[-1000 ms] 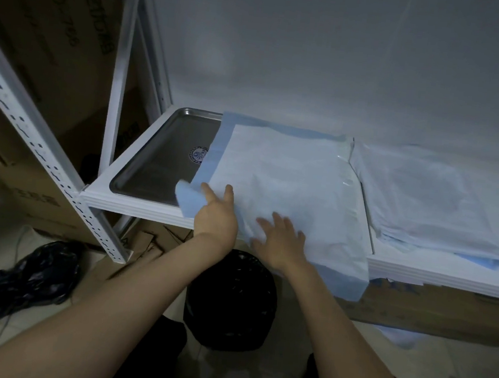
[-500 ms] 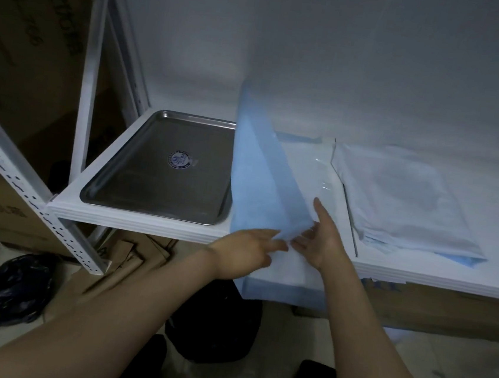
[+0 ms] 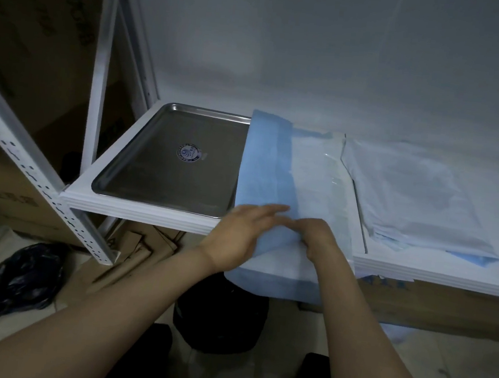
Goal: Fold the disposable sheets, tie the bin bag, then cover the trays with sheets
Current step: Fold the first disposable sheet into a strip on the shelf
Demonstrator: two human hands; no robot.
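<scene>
The blue-and-white disposable sheet (image 3: 278, 167) lies just beside the rectangular steel tray (image 3: 151, 172), overhanging the white shelf's (image 3: 135, 212) front edge. The left hand (image 3: 237, 233) presses it with straight fingers; the right hand (image 3: 318, 237) pinches its fold.

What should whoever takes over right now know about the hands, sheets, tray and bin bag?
Left hand flat, pressing the fold of the blue sheet; right hand seems to pinch its edge.
It lies right of the steel tray, overhanging the shelf front; folded sheets sit further right.
Left: finish this fold, tie the bin bag below (no knot visible), cover the bare tray.
</scene>
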